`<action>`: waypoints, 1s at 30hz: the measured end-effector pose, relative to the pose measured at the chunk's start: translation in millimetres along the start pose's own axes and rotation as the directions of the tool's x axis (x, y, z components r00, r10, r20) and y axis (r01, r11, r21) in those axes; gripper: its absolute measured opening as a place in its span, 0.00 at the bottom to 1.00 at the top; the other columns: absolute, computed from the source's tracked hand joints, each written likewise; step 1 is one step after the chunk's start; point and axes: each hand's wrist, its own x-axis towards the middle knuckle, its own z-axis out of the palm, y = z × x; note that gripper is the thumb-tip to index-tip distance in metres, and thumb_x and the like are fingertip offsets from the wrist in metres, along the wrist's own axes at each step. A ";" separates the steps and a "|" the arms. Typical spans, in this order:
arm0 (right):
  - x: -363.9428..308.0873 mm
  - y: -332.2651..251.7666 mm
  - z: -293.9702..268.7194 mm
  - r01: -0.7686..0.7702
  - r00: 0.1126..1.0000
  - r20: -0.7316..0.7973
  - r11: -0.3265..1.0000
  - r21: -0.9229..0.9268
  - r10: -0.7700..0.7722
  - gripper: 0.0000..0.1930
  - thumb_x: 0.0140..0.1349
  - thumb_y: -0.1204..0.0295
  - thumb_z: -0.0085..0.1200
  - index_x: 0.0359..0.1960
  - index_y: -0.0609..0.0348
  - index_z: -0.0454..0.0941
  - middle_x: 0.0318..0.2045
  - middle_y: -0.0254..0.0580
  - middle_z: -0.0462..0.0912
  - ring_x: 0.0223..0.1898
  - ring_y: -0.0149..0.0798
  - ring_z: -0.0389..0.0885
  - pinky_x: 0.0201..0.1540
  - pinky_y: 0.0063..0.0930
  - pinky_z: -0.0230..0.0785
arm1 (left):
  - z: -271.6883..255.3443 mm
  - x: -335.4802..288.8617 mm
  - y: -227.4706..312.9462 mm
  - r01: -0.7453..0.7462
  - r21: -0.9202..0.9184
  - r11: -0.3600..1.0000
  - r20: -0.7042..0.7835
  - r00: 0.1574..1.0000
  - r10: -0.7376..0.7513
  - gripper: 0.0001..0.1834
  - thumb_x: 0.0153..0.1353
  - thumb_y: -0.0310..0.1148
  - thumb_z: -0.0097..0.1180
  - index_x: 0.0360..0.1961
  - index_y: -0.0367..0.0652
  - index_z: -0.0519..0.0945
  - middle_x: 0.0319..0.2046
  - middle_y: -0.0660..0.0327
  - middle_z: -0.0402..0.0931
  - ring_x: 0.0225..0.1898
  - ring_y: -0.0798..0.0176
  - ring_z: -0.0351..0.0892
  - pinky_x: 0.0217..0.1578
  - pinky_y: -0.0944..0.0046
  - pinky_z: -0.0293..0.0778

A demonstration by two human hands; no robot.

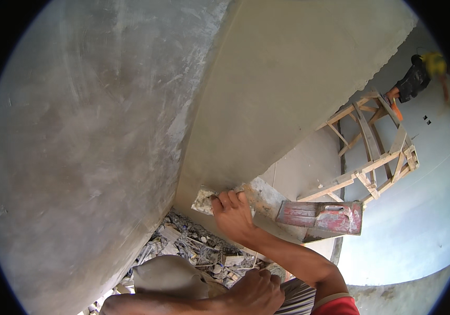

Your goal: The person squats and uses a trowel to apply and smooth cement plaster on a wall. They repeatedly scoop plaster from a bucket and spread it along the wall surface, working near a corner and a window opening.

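low at the foot of the wall [267,79], where the smooth plaster meets the rougher grey face on the left, my right hand [231,214] is clamped on a small trowel [202,201] — fingers curled over its top, the blade pressed flat against the bottom edge of the fresh coat. my left hand [255,292] sits closed in a fist near the lower edge of the view, resting by a lump of grey mortar [167,274]; i can't tell whether it grips anything. a red-stained float [322,216] lies just beside the right wrist, untouched. rubble [193,249] is heaped in the corner right under the blade.

to do this well i'd keep the blade nearly flat, leading edge lifted a hair, and draw along the bottom edge in one steady pull — light pressure, so the coat above isn't dragged. i'd judge the risk is scooping grit from the rubble into the wet face.
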 end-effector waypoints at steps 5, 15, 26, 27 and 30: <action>28.6 14.9 -114.3 -0.114 0.989 -0.067 0.976 0.188 0.128 0.17 0.62 0.69 0.64 0.51 0.62 0.84 0.38 0.42 0.79 0.44 0.45 0.77 0.47 0.44 0.62 | 13.1 2.2 -7.3 0.005 -0.109 0.994 0.084 0.996 0.004 0.20 0.61 0.40 0.64 0.47 0.35 0.80 0.51 0.42 0.80 0.56 0.38 0.78 0.61 0.40 0.70; 75.4 64.2 -214.6 -0.071 0.923 0.190 -0.336 0.939 0.335 0.17 0.77 0.71 0.56 0.62 0.67 0.77 0.51 0.39 0.87 0.52 0.29 0.84 0.56 0.26 0.76 | 23.0 7.1 -4.9 0.068 -0.082 0.994 0.198 0.979 -0.050 0.27 0.63 0.41 0.64 0.58 0.35 0.78 0.65 0.38 0.73 0.67 0.37 0.73 0.67 0.37 0.66; 46.1 80.0 -193.4 0.028 0.962 0.124 -0.536 0.844 0.245 0.20 0.76 0.73 0.56 0.66 0.69 0.73 0.55 0.42 0.85 0.56 0.33 0.85 0.62 0.30 0.77 | -17.8 32.3 -6.5 0.134 -0.047 0.990 0.399 0.911 -0.105 0.20 0.60 0.38 0.63 0.51 0.39 0.82 0.51 0.44 0.82 0.55 0.40 0.81 0.58 0.39 0.74; 44.7 80.7 -194.8 0.028 0.957 0.126 -0.513 0.858 0.262 0.20 0.76 0.73 0.57 0.65 0.68 0.73 0.55 0.41 0.85 0.55 0.33 0.84 0.61 0.29 0.76 | -17.2 30.4 -6.9 0.118 -0.038 0.992 0.334 0.937 -0.099 0.19 0.59 0.38 0.63 0.49 0.39 0.83 0.50 0.44 0.83 0.53 0.40 0.82 0.56 0.40 0.74; 47.2 79.7 -209.2 -0.024 0.941 0.134 -0.335 0.942 0.310 0.19 0.75 0.73 0.58 0.63 0.67 0.76 0.53 0.39 0.86 0.53 0.31 0.84 0.59 0.28 0.76 | -10.6 24.7 -8.1 0.081 -0.013 0.997 0.233 0.970 -0.076 0.17 0.59 0.38 0.64 0.45 0.38 0.84 0.47 0.45 0.83 0.51 0.41 0.83 0.53 0.41 0.76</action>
